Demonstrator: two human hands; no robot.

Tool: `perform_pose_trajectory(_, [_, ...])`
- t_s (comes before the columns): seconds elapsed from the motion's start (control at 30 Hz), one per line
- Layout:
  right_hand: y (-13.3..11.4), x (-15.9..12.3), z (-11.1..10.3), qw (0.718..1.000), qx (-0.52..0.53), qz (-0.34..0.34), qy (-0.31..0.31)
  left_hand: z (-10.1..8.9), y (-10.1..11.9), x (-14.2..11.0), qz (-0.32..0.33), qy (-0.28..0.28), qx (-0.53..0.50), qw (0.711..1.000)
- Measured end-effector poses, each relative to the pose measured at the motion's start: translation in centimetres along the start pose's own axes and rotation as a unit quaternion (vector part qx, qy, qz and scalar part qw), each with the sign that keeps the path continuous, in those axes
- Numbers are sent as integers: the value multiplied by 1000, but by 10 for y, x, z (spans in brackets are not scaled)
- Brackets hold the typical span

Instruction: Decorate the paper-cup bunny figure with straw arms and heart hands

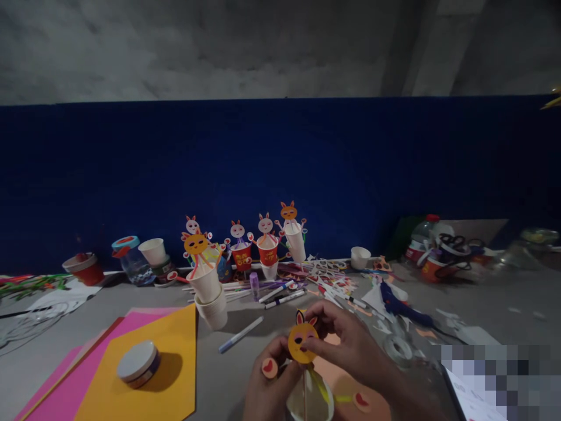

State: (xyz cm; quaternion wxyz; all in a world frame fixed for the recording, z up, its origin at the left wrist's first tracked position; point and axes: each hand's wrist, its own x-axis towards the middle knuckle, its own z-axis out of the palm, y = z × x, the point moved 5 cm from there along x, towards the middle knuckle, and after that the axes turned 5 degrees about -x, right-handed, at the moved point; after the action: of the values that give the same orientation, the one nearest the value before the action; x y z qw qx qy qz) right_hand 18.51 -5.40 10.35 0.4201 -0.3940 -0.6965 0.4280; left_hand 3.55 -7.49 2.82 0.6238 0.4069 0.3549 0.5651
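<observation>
Low in the middle of the view, both my hands work on a paper puppet. Its orange animal face [301,340] with two ears stands on a thin stick above a white paper cup [310,403]. My right hand [350,345] pinches the face from the right with thumb and fingers. My left hand [268,389] is closed around the stick and the cup's rim from the left, beside a small round paddle with a red heart [269,367]. A second heart paddle [361,400] sticks out lower right.
Finished cup puppets [267,245] line the back of the grey table against a blue wall. Stacked white cups [211,301], markers [241,334], a glue stick [254,285], orange and pink paper [149,374] with a round tin [138,362], paper scraps, scissors in a cup [445,257].
</observation>
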Motion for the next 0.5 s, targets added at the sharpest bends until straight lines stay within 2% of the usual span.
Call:
perform_pose_trajectory(0.23, [3, 1, -3, 999, 49, -6, 7, -1, 5, 1, 12, 21, 30, 999])
perform_pose_trajectory(0.5, [-3, 1, -3, 1000, -23, -1, 18, 6, 10, -4, 14, 40, 7, 999])
